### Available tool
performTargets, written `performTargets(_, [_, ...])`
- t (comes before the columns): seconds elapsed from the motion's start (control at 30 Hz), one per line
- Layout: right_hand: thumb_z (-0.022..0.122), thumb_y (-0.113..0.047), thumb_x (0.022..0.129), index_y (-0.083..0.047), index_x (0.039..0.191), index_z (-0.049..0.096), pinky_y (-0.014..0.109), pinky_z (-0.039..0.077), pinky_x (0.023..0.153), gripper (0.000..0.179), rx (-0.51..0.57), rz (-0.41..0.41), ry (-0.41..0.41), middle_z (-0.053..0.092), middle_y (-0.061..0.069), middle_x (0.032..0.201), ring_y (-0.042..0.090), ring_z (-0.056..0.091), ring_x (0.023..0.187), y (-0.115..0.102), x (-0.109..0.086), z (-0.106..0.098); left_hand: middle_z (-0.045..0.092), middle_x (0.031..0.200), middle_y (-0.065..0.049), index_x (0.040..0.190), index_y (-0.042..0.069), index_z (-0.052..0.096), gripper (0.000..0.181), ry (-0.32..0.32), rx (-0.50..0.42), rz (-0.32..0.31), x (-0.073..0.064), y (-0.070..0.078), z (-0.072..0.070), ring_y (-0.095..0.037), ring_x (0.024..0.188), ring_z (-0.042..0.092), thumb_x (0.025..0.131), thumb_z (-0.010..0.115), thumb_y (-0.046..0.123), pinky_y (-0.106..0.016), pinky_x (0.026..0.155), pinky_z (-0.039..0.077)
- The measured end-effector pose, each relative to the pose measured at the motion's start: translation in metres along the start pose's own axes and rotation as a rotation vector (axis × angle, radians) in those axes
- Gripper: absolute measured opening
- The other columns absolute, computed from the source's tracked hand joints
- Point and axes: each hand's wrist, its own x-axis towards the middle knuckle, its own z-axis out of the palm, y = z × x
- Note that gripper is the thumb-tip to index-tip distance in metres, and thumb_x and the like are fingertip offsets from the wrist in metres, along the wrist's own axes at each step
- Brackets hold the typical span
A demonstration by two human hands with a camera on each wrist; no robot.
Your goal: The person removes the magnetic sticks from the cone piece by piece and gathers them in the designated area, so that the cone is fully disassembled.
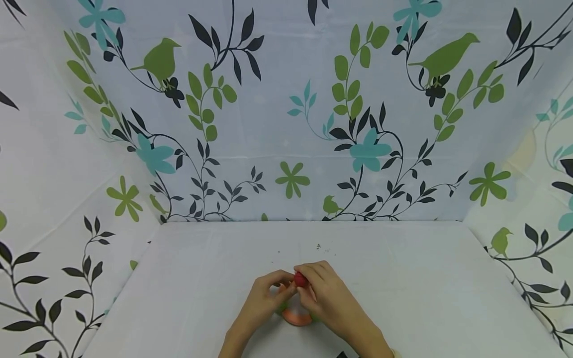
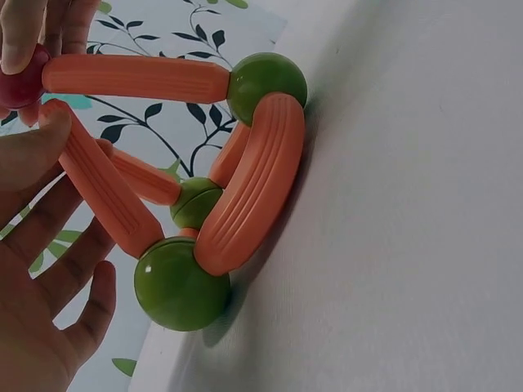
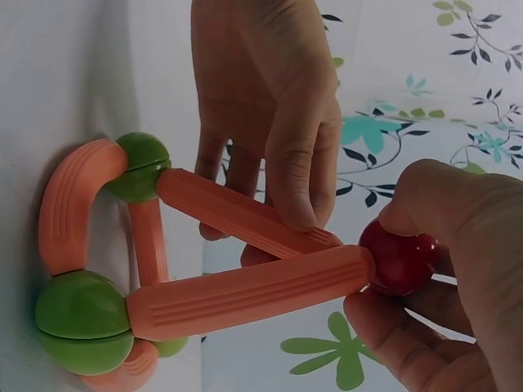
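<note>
A toy frame of orange rods and green balls (image 1: 296,317) stands on the white table near its front edge. Its curved rod (image 2: 253,184) and two green balls (image 2: 176,282) rest against the table. Two straight rods (image 3: 245,294) rise from the green balls and meet at a red ball (image 3: 399,257). My left hand (image 1: 264,297) pinches one straight rod (image 3: 237,214), thumb on top. My right hand (image 1: 327,293) grips the red ball (image 1: 301,280) at the rods' tips. The left palm (image 2: 41,245) lies beside the frame.
The white table (image 1: 403,298) is boxed in by floral cloth walls (image 1: 286,124) at the back and on both sides. A few dark specks (image 1: 320,246) lie beyond the hands.
</note>
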Motion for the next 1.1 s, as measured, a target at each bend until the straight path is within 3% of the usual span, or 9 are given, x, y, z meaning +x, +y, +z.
performTargets(0.17, [0.083, -0.008, 0.083, -0.007, 0.121, 0.070, 0.024, 0.058, 0.084, 0.040, 0.002, 0.000, 0.019, 0.073, -0.001, 0.118, 0.013, 0.062, 0.106, -0.001, 0.001, -0.001, 0.076, 0.108, 0.011, 0.114, 0.030, 0.074, 0.019, -0.016, -0.028, 0.016, -0.001, -0.002, -0.003, -0.007, 0.101, 0.065, 0.096, 0.075, 0.033, -0.033, 0.098, 0.051])
performTargets(0.33, [0.084, -0.007, 0.083, -0.008, 0.120, 0.070, 0.026, 0.059, 0.085, 0.040, -0.002, 0.031, 0.012, 0.073, -0.001, 0.117, 0.013, 0.062, 0.108, -0.001, 0.001, -0.004, 0.074, 0.115, 0.009, 0.113, 0.029, 0.073, 0.019, 0.006, -0.020, 0.075, 0.000, -0.004, -0.005, -0.009, 0.104, 0.065, 0.096, 0.076, 0.024, -0.034, 0.094, 0.054])
performTargets(0.5, [0.086, -0.004, 0.080, -0.009, 0.119, 0.071, 0.028, 0.060, 0.088, 0.042, -0.010, 0.040, 0.002, 0.073, -0.002, 0.117, 0.014, 0.063, 0.109, -0.002, 0.002, -0.006, 0.066, 0.133, 0.003, 0.107, 0.029, 0.075, 0.019, 0.028, 0.000, 0.142, 0.001, -0.005, -0.005, -0.026, 0.122, 0.062, 0.095, 0.077, 0.016, -0.037, 0.094, 0.055])
performTargets(0.63, [0.087, -0.003, 0.079, -0.010, 0.119, 0.070, 0.029, 0.060, 0.090, 0.043, -0.014, 0.044, -0.008, 0.072, -0.002, 0.117, 0.014, 0.063, 0.110, -0.003, 0.003, -0.008, 0.064, 0.139, 0.002, 0.106, 0.029, 0.075, 0.019, 0.030, -0.006, 0.161, 0.001, -0.005, -0.004, -0.038, 0.125, 0.060, 0.094, 0.077, 0.014, -0.037, 0.094, 0.055])
performTargets(0.97, [0.089, 0.002, 0.077, -0.010, 0.115, 0.066, 0.026, 0.058, 0.089, 0.046, -0.031, 0.043, -0.022, 0.066, -0.001, 0.115, 0.012, 0.060, 0.108, -0.003, 0.004, -0.010, 0.070, 0.131, 0.012, 0.106, 0.033, 0.074, 0.016, 0.018, -0.017, 0.125, 0.001, -0.005, -0.003, -0.015, 0.121, 0.065, 0.097, 0.075, 0.019, -0.034, 0.093, 0.055])
performTargets(1.1, [0.089, 0.001, 0.077, -0.009, 0.113, 0.064, 0.024, 0.059, 0.088, 0.046, -0.045, 0.039, -0.022, 0.063, 0.001, 0.114, 0.012, 0.061, 0.106, -0.003, 0.004, -0.009, 0.071, 0.130, 0.011, 0.106, 0.032, 0.074, 0.014, 0.007, -0.023, 0.135, 0.001, -0.006, -0.002, -0.012, 0.118, 0.066, 0.098, 0.074, 0.020, -0.036, 0.093, 0.055])
